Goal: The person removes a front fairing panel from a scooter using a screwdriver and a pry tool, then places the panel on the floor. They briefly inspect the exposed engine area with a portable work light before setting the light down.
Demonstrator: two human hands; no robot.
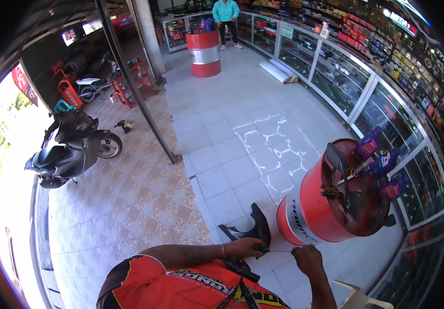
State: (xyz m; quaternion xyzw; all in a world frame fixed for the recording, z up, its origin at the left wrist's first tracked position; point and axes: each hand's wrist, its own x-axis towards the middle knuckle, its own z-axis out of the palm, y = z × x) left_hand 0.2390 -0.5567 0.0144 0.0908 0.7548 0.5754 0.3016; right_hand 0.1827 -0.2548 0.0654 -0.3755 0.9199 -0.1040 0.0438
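My left hand (247,247) is closed around the dark green grip (264,249) of a thin tool, whose exact kind is too small to make out. From the grip a slender shaft runs right towards my right hand (308,259). That hand is closed near the shaft's far end, its fingertips pressed together; what it pinches is hidden. Just beyond my left hand, a black curved motorcycle body panel (250,226) rests on the tiled floor. A dark, flat object (241,268) lies against my body below the left wrist.
To the right stands a red drum (312,190) with motorcycle mirrors (336,157) and purple bottles (369,142) on top. Glass display cases (330,62) line the right side. A black scooter (70,149) and a dark post (139,87) are left. A person (225,18) stands by another drum (204,54).
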